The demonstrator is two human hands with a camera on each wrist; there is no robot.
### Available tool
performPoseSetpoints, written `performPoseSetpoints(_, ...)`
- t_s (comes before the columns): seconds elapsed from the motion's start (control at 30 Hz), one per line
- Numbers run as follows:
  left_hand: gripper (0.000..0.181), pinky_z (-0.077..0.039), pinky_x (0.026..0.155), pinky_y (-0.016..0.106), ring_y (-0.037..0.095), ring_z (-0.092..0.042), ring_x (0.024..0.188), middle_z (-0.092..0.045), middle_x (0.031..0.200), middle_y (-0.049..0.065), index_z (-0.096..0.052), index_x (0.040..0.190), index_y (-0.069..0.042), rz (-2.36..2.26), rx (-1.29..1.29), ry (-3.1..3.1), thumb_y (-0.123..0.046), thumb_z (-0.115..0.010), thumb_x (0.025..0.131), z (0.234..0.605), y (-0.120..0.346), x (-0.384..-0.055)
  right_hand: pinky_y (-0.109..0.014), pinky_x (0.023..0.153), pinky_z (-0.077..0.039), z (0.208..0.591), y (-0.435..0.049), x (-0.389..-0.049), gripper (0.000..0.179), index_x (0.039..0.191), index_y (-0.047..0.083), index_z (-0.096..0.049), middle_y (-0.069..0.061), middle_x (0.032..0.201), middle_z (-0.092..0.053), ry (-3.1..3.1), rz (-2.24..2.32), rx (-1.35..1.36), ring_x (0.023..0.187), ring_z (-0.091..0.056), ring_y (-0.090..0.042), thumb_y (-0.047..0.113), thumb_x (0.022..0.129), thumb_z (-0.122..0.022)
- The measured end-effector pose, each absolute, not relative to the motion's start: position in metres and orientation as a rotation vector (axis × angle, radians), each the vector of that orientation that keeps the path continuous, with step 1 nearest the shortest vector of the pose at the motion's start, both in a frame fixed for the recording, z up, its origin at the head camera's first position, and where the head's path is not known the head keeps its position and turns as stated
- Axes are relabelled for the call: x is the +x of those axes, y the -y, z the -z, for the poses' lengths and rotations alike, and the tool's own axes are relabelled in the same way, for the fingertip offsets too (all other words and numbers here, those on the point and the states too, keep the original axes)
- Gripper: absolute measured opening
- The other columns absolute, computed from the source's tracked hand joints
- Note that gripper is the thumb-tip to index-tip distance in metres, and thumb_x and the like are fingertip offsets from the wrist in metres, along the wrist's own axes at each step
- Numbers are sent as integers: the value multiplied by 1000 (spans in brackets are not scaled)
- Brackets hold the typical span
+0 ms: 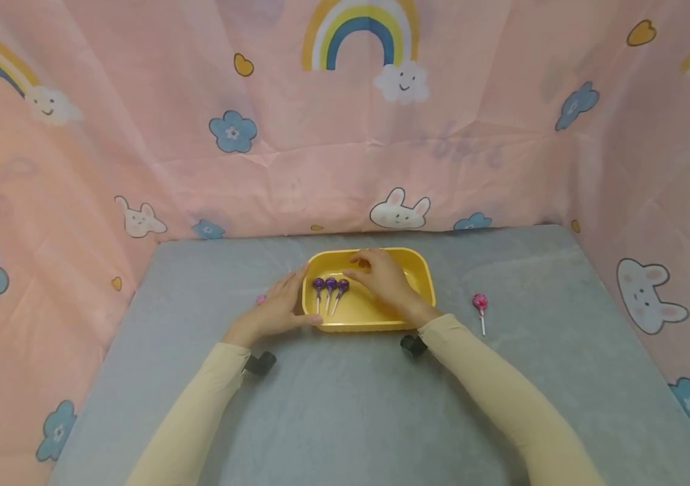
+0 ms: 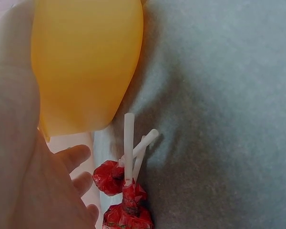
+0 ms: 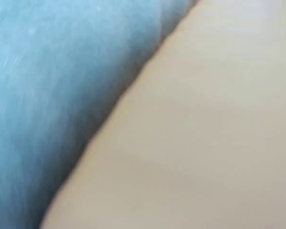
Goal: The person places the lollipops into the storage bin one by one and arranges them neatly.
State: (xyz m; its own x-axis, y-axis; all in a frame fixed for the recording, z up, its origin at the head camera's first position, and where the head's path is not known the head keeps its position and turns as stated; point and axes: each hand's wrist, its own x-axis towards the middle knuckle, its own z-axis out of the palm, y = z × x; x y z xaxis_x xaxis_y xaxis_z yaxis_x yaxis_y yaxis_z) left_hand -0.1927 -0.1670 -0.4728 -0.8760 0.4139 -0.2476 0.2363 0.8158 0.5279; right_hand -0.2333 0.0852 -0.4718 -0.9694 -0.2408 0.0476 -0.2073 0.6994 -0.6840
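Note:
A yellow tray (image 1: 375,327) stands on the table, with three purple lollipops (image 1: 330,285) side by side in its left part. My left hand (image 1: 275,307) rests along the tray's left end, fingers stretched outside the wall and thumb near the front corner. In the left wrist view, red lollipops (image 2: 128,217) with white sticks lie beyond the tray, close to the fingertips. My right hand (image 1: 390,280) reaches over the tray's right side, thumb and fingers bent and apart, to the right of the purple lollipops. I see nothing clearly between them.
A pink lollipop (image 1: 480,302) lies on the grey table (image 1: 333,405) to the right of the tray. Another pink lollipop head (image 1: 261,299) shows partly behind the left hand. A patterned pink cloth (image 1: 321,169) encloses the back and sides. The right wrist view shows mostly sleeve, blurred.

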Motion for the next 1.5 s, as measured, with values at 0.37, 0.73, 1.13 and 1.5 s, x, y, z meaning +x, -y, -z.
performPoseSetpoints(0.37,117,-15,123,62,38,-8,155,-11,168,15,11,159,-29,-702,520,-2660,-61,-71,82,476,169,-199,-44,97,-51,442,-121,-224,42,126,10,-65,-8,116,-65,-2789,1177,-488,106,-58,-25,37,94,-67)
performPoseSetpoints(0.73,116,-15,122,64,37,-9,155,-11,168,13,11,159,-32,-703,545,-2676,-63,-70,81,477,169,-201,-52,100,-45,434,-197,-209,49,132,8,-61,-13,130,-61,-2810,1155,-490,114,-53,-29,39,94,-67)
performPoseSetpoints(1.13,116,-15,124,59,36,-9,156,-12,168,10,8,160,-25,-690,596,-2687,-64,-68,82,479,169,-204,-59,100,-44,447,-260,-203,50,135,12,-60,-11,136,-58,-2838,1048,-400,121,-51,-34,39,94,-66)
performPoseSetpoints(1.5,117,-13,124,60,37,-8,155,-12,167,15,11,159,-30,-698,541,-2680,-64,-70,81,476,170,-206,-58,96,-46,467,-293,-197,48,133,5,-61,-17,133,-58,-2860,1035,-387,116,-54,-36,35,95,-66)
